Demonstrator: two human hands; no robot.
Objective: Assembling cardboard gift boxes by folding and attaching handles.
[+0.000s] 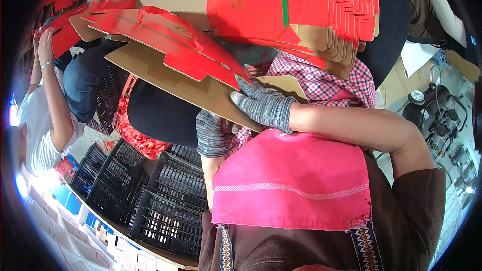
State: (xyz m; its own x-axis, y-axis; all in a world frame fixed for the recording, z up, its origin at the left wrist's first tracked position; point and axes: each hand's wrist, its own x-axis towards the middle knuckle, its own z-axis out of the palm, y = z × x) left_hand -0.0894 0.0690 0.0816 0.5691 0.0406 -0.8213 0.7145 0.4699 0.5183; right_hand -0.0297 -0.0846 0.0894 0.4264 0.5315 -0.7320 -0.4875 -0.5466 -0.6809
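Observation:
A folded red gift box of printed cardboard (196, 45), with a bare brown flap (165, 73) along its near side, slants across my lap. It has a red ribbon handle (150, 12). My right hand (263, 103), in a grey knit glove, is closed over the box's near right part, with its thumb lying along the brown board. Below the brown flap is my left hand (218, 129), gloved the same way; the board covers most of its fingers, so its grip is hidden. A pink apron (291, 183) and a checked cloth (321, 78) lie beneath my arms.
A stack of flat red boxes (301, 5) stands ahead. Black plastic crates (170, 206) and a basket of red ribbons (135, 125) are at the left. Another person's arm (55, 105) reaches up at the far left. An air compressor (437, 110) stands on the right.

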